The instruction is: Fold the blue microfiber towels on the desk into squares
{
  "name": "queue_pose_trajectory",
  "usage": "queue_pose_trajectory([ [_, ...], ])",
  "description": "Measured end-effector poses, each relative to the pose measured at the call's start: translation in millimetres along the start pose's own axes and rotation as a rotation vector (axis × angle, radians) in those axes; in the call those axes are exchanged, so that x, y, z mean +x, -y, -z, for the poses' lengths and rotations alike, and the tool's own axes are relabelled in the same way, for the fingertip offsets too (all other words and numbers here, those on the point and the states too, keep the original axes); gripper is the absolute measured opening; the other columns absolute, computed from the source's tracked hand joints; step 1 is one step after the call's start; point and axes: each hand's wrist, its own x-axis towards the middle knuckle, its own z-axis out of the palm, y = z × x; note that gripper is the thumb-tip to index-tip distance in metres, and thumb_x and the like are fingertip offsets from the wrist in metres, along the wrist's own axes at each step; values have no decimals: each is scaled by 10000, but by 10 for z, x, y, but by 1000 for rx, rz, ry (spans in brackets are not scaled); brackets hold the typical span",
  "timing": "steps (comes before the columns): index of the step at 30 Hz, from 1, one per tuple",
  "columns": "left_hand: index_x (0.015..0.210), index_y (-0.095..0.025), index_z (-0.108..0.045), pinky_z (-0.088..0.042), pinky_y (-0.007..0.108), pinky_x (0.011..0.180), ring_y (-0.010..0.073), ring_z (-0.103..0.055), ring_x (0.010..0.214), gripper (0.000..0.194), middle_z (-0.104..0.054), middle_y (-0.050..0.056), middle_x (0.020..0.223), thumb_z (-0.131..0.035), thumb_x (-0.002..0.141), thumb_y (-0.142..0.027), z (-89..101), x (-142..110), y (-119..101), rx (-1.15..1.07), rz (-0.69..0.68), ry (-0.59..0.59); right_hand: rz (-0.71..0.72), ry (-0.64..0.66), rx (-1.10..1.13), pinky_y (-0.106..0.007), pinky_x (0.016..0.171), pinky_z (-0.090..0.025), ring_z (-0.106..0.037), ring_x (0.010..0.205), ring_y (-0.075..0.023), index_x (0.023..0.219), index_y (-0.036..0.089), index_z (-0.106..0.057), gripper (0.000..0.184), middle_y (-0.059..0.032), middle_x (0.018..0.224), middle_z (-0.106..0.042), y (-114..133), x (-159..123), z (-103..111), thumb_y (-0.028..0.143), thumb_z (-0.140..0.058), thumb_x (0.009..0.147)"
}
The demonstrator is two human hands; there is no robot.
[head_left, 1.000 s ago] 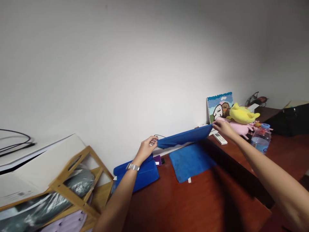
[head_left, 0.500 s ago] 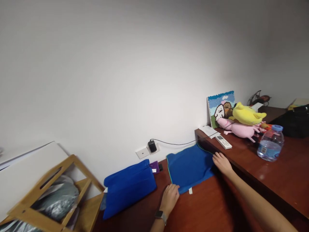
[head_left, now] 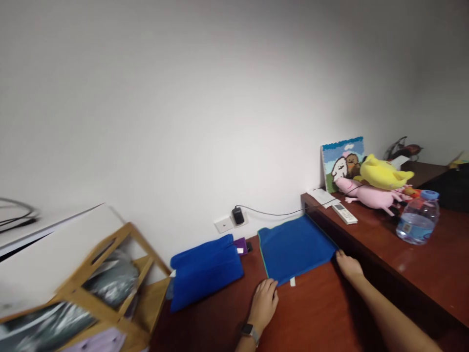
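Note:
A thin blue cloth (head_left: 296,249) with a green-stitched edge lies spread on the reddish-brown desk, a white tag (head_left: 292,282) sticking out from its near edge. My left hand (head_left: 264,300), a watch on its wrist, has its fingers closed at the cloth's near left corner. At the near right corner, my right hand (head_left: 349,266) pinches the cloth beside the raised desk's side. A folded blue cloth (head_left: 207,271) rests further left, apart from both hands.
A purple item (head_left: 241,246) lies behind the folded cloth. On the wall, a black charger (head_left: 238,215) trails a cord rightward. The raised desk holds a remote (head_left: 344,213), plush toys (head_left: 386,174), a picture (head_left: 342,164) and a water bottle (head_left: 418,218). A wooden rack (head_left: 150,298) stands left.
My right hand has gone from the cloth's right edge down to its near right corner, and that side now lies straighter and flatter. The view has shifted slightly left.

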Motion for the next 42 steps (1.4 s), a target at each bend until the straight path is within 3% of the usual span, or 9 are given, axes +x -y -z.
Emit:
queue_pose_trajectory([
  [4,1318,-289,-672,-548,447,1115,233,-651,1271,418,-709,35,1370,-531,947,-162,224,-572,9,-37,53,42,9,-57,42,-442,808,-611,-722,1088,-321,1451,139,-590,595,-237,1551,-509,68,-434,-97,83,-404,888],
  [7,1249,-312,-714,-554,459,1111,239,-659,1270,346,-721,27,1352,-521,978,-217,560,-1281,353,44,163,-36,138,-223,121,-412,830,-605,-689,1116,-306,1386,210,-654,537,-157,1532,-555,277,-805,-141,146,-378,929],
  [10,1187,-293,-745,-577,498,1073,269,-688,1229,324,-746,53,1293,-493,987,-257,957,-1973,866,172,303,-147,364,-344,199,-376,882,-582,-681,1103,-280,1245,259,-722,437,-124,1373,-670,835,-1045,-11,208,-381,977],
  [13,1250,-274,-723,-588,493,1048,270,-695,1209,359,-741,67,1297,-478,987,-275,1241,-2370,1219,226,378,-173,569,-366,256,-360,906,-549,-676,1030,-252,1152,247,-731,383,-111,1193,-722,1721,-1060,342,226,-374,1014],
  [19,1282,-281,-699,-547,468,1079,246,-656,1241,394,-713,44,1328,-488,963,-187,1316,-2419,1195,241,450,-158,728,-143,280,-312,920,-494,-635,1077,-237,1106,213,-718,325,-121,1143,-701,3509,-640,1167,233,-400,1038],
  [24,1296,-292,-684,-523,473,1090,248,-630,1248,409,-694,41,1341,-512,951,-157,1319,-2420,1137,216,463,-148,759,-18,229,-268,872,-482,-637,1091,-216,1112,193,-719,290,-118,1208,-686,4322,-324,1239,237,-443,1034],
  [31,1335,-302,-651,-501,491,1103,265,-606,1272,450,-670,42,1376,-509,940,-141,1322,-2443,1125,195,485,-133,797,29,180,-278,876,-494,-634,1101,-221,1198,205,-693,285,-107,1223,-685,4724,-280,966,259,-470,1030],
  [39,1352,-309,-644,-490,508,1122,274,-592,1291,485,-656,44,1399,-509,922,-132,1304,-2457,1114,183,506,-126,793,-52,130,-376,966,-511,-559,1254,-283,1220,206,-713,375,-149,1511,-545,4908,-170,815,122,-424,996],
  [42,1357,-311,-642,-495,509,1119,274,-592,1295,500,-657,44,1401,-511,913,-121,1310,-2456,1106,176,513,-131,807,-92,126,-438,1029,-498,-574,1251,-295,1356,190,-656,490,-160,1542,-539,4913,-180,759,68,-374,974],
])
